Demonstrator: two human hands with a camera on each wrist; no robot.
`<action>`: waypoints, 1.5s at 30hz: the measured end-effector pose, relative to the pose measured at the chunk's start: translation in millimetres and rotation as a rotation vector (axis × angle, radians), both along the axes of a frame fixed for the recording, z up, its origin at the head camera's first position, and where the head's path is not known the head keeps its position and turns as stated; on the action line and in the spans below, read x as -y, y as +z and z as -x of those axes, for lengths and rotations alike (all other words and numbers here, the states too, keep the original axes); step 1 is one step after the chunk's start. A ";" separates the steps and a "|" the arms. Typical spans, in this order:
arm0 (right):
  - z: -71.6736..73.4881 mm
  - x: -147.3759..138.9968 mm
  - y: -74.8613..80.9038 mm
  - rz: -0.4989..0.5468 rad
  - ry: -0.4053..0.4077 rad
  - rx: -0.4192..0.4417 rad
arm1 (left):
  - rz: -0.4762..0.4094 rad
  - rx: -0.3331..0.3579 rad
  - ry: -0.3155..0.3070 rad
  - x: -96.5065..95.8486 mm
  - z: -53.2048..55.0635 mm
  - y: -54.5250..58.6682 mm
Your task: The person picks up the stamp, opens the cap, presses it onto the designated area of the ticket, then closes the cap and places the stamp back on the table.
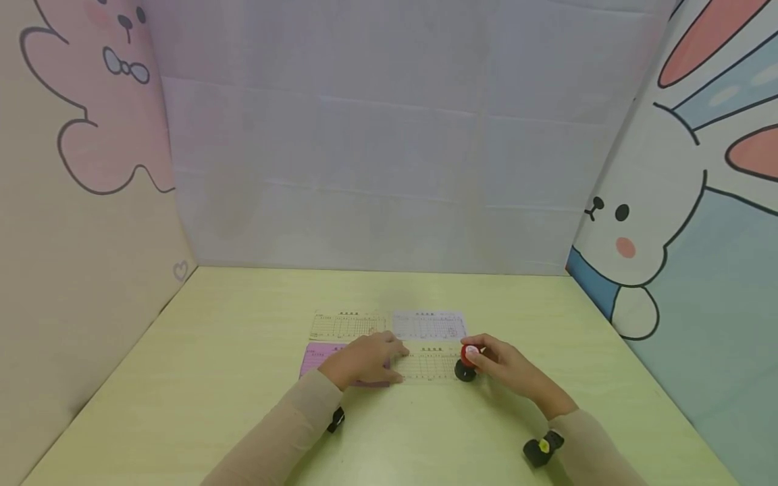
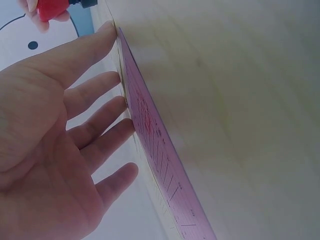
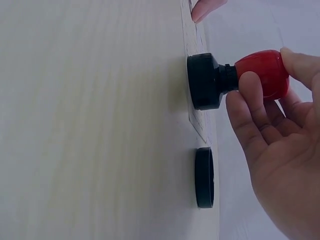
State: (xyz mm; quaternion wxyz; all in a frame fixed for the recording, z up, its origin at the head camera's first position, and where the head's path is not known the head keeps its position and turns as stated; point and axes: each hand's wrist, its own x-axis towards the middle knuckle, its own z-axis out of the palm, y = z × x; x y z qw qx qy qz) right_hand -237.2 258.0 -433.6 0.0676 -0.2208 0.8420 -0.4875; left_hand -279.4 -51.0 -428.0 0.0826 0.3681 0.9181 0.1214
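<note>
My right hand (image 1: 504, 364) grips the red handle (image 3: 267, 70) of a round stamp with a wide black base (image 3: 202, 82). The base stands at the right end of a pale yellow printed form (image 1: 428, 366); whether it touches the paper is hard to tell. Beside it, in the right wrist view, a round black cap (image 3: 204, 177) rests on the table. My left hand (image 1: 367, 358) has its fingers spread, their tips on the papers where the pale form meets a pink form (image 1: 316, 354). A red mark shows on the pink form in the left wrist view.
Behind these lie another yellowish form (image 1: 340, 326) on the left and a pale lilac form (image 1: 425, 325) on the right, in a grid of paper. The light wooden table (image 1: 182, 378) ends at a white back sheet (image 1: 365, 169) and two cartoon-printed side walls.
</note>
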 end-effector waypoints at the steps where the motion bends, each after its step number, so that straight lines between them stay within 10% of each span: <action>1: 0.3 -0.4 0.1 0.000 0.003 0.000 | 0.002 -0.001 0.000 0.0 0.3 -0.1; 45: -1.1 -1.1 9.3 -0.062 0.001 -0.002 | 0.000 -0.001 -0.007 0.1 4.1 -4.1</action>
